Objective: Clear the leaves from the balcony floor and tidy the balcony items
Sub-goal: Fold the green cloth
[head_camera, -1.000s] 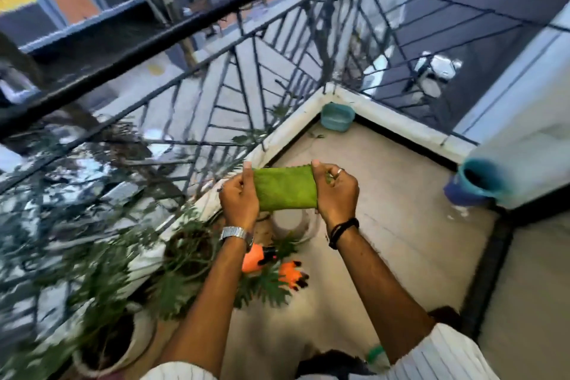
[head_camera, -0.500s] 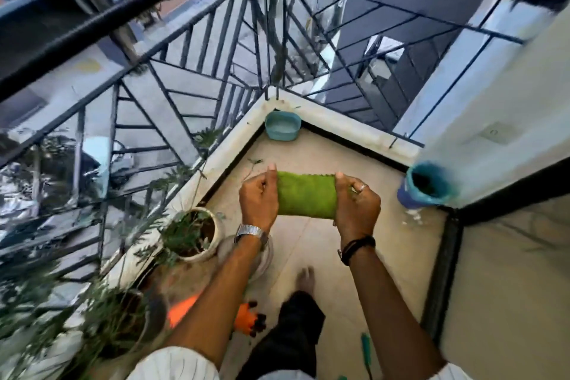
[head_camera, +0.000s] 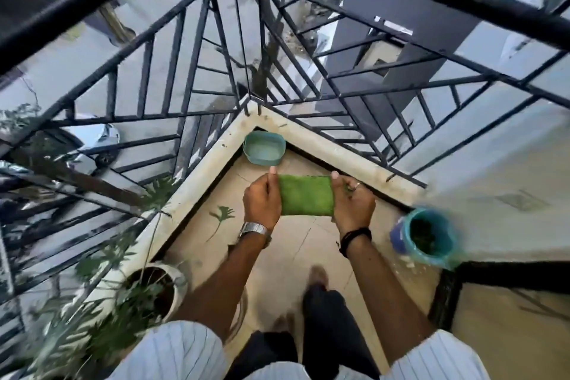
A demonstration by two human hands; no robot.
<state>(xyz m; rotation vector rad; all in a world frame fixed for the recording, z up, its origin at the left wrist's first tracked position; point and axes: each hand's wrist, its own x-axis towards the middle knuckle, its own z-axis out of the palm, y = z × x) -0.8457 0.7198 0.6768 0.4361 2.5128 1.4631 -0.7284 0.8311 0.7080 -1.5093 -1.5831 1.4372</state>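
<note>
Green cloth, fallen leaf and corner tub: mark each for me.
green cloth (head_camera: 306, 194), head view, middle of fabric.
fallen leaf (head_camera: 222, 214), head view, leaf blade on floor.
teal tub (head_camera: 264, 149), head view, inside bottom.

There is a single view, from a camera worn on the person's head. It looks forward and steeply down into the corner of a balcony, and the wide lens bends the black railing (head_camera: 308, 77) into curves that sweep around the top of the frame. The railing's corner post and the pale kerb (head_camera: 216, 157) beneath it meet at about 12 o'clock, far from the lens. The tiled floor (head_camera: 296, 244) fills the centre. Both forearms enter from 6 o'clock, close to the camera, with striped sleeves at the bottom edge. The street lies well below, seen through the bars. The edges of the frame at 3 and 8 o'clock are blurred.
</note>
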